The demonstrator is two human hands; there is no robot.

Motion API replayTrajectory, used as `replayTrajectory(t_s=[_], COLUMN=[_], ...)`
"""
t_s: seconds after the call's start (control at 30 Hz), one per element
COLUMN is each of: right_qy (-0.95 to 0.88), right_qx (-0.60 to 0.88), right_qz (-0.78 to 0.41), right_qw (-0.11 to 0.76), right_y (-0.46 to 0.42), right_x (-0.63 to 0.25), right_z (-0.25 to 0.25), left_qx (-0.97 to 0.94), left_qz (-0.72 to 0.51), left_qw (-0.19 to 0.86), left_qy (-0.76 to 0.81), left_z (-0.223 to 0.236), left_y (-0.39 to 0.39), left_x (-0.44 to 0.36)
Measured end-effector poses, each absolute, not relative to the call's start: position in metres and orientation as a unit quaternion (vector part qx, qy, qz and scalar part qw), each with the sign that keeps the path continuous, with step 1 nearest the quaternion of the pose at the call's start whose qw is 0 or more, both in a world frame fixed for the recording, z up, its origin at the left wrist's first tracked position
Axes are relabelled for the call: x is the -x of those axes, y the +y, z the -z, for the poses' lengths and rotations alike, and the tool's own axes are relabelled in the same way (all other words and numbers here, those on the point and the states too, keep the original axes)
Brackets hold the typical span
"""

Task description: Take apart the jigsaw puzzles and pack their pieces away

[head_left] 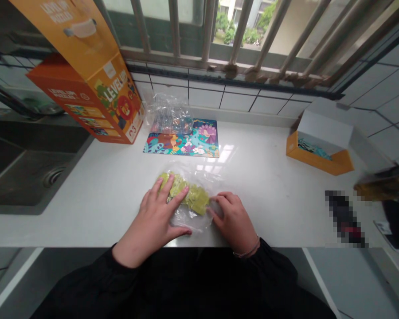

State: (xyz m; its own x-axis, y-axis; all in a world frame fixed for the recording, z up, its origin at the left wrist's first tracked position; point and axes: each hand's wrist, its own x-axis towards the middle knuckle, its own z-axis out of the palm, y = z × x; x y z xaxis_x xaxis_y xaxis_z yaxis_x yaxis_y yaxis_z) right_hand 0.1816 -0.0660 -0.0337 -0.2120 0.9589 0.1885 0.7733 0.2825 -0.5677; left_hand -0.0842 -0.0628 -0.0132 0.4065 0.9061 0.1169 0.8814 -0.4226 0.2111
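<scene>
A clear plastic bag [189, 219] lies on the white counter in front of me, with yellow-green puzzle pieces [199, 200] in it. My left hand [158, 210] rests on the bag and pieces from the left, its fingers spread and stretched out. At the bag's right edge, my right hand [231, 217] has thumb and fingertips closed on the plastic. Behind the bag lies a colourful picture board [199, 139] with animals, and crumpled clear plastic [169, 115] covers its upper left part.
A tall orange puzzle box [109, 106] stands open at the back left, beside a dark sink [26, 177]. At the right sits a small open orange-and-white box [319, 153] with teal pieces inside. A pixelated dark object [346, 219] lies nearer. Window bars [204, 35] rise behind.
</scene>
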Motion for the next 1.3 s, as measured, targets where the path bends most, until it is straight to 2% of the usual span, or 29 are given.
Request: replayTrajectory(t_s=[0.17, 0.37, 0.47, 0.63, 0.77, 0.9, 1.03, 1.17, 1.23, 1.3], right_qy=[-0.738, -0.726, -0.700, -0.601, -0.558, -0.579, -0.555, -0.531, -0.534, -0.567], right_qx=[0.557, 0.527, 0.529, 0.608, 0.659, 0.639, 0.637, 0.624, 0.600, 0.578], right_qz=[-0.215, -0.252, -0.267, -0.208, -0.202, -0.259, -0.309, -0.333, -0.335, -0.349], right_qw=[0.314, 0.363, 0.399, 0.475, 0.462, 0.435, 0.436, 0.468, 0.492, 0.472], right_y=[-0.063, -0.058, -0.060, -0.068, -0.068, -0.066, -0.062, -0.051, -0.044, -0.036], right_x=[-0.186, -0.198, -0.209, -0.233, -0.249, -0.256, -0.256, -0.258, -0.260, -0.263], right_z=[0.038, 0.033, 0.027, 0.019, 0.013, 0.008, 0.009, 0.008, 0.003, -0.005], left_qx=[-0.858, -0.843, -0.837, -0.792, -0.686, -0.633, -0.558, -0.647, -0.707, -0.758], left_qz=[-0.127, -0.160, -0.180, -0.287, -0.420, -0.436, -0.419, -0.358, -0.330, -0.331], left_qw=[0.087, 0.070, 0.097, 0.257, 0.404, 0.521, 0.640, 0.614, 0.574, 0.513], left_qy=[0.491, 0.508, 0.507, 0.474, 0.435, 0.371, 0.322, 0.276, 0.247, 0.227], left_z=[0.018, 0.028, 0.030, 0.018, -0.014, -0.044, -0.050, -0.050, -0.053, -0.056], left_y=[-0.059, -0.053, -0.045, -0.021, -0.001, 0.017, 0.031, 0.034, 0.031, 0.029], left_x=[0.050, 0.014, 0.006, 0.001, -0.005, -0.018, -0.030, -0.034, -0.035, -0.038])
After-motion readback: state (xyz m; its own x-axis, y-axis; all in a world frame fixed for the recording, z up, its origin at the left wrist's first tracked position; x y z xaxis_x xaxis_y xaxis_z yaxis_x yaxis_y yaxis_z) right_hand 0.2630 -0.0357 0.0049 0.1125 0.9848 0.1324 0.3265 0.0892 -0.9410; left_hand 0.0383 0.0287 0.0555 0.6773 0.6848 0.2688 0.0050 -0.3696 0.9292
